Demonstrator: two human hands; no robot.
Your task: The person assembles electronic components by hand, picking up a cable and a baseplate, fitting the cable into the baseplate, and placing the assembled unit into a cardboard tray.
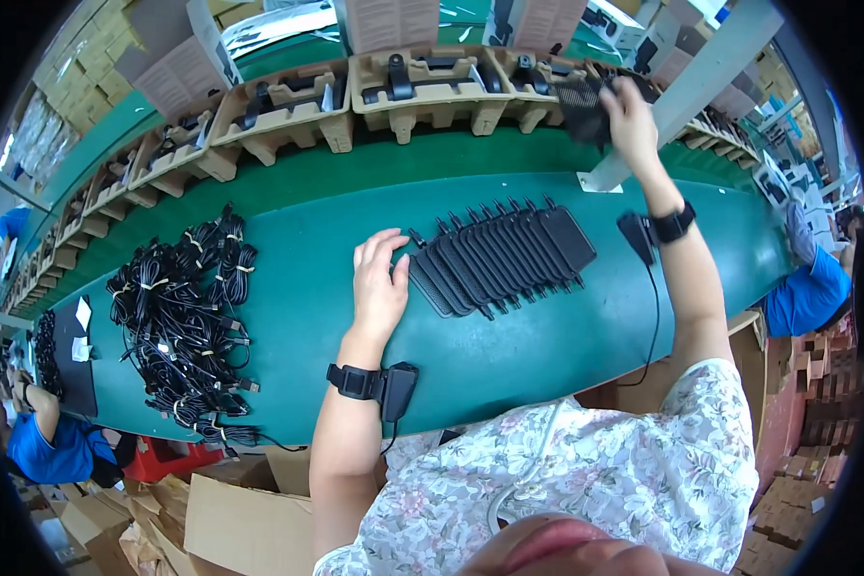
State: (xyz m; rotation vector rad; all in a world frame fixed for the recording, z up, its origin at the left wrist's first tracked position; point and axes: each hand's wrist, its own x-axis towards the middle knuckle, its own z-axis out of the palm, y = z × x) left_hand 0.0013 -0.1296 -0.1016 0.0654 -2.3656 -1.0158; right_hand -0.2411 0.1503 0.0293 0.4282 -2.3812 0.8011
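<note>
My right hand (632, 123) is raised at the far right, its fingers closed on a black mesh piece (583, 113) held up beside the cardboard trays. Motion blurs that piece a little. On the table, a row of several flat black textured panels (497, 254) lies overlapped, each leaning on its neighbour. Small black pegs stick out at both their far and near ends. My left hand (379, 283) rests at the left end of this row, thumb apart from the fingers, with nothing visible in it. Whether its fingertips touch the first panel, I cannot tell.
Tied black cable bundles (178, 317) heap on the green table (298, 278) to the left. Moulded cardboard trays (283, 120) holding black parts line a raised far ledge. A white post (691, 91) stands at right. Co-workers in blue (811, 293) sit at both sides.
</note>
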